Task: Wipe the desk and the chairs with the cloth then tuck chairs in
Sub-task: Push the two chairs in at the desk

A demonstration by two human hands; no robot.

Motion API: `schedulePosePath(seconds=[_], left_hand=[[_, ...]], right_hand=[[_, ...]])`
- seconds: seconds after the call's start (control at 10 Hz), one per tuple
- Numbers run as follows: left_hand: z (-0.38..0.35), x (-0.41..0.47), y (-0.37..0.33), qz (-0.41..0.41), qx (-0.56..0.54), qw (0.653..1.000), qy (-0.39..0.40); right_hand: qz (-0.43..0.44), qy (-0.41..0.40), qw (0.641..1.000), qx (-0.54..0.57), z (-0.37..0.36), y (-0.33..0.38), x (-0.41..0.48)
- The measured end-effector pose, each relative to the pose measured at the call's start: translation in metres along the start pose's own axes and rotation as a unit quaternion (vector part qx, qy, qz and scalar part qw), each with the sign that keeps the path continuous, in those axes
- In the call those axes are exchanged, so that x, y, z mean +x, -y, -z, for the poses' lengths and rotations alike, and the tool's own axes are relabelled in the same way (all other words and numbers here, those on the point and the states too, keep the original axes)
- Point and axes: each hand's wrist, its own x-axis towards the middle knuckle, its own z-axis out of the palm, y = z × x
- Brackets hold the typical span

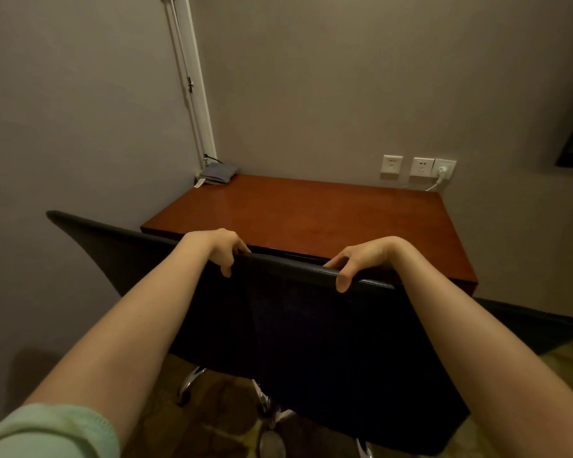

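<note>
A black office chair (pixel 295 328) stands with its back toward me, right against the front edge of the reddish-brown wooden desk (pixel 311 216). My left hand (pixel 220 249) grips the top edge of the chair back on its left part, fingers over the far side and thumb on the near side. My right hand (pixel 358 259) grips the same top edge further right in the same way. A folded grey-blue cloth (pixel 219 173) lies in the desk's far left corner, apart from both hands.
Grey walls close the desk in at the left and the back. Three white wall sockets (pixel 417 166) sit above the desk's far right, one with a white plug and cable. The chair's chrome wheeled base (pixel 192 381) rests on a patterned floor. A dark baseboard runs at right.
</note>
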Motion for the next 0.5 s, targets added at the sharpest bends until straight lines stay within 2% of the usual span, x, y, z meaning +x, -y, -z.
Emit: schedulePosePath(seconds=[0.3,0.4,0.5], left_hand=[[0.005,0.000,-0.011,0.012,0.013,1.000,0.008],[0.010,-0.002,-0.017,-0.003,-0.007,1.000,0.018],[0.019,-0.001,-0.029,-0.011,-0.075,0.996,0.037]], right_hand=[[0.036,0.011,0.999,0.019,0.002,-0.007,0.001],[0.042,0.017,0.998,0.038,0.003,-0.010,0.003],[0.074,0.014,0.991,0.111,0.006,-0.020,0.004]])
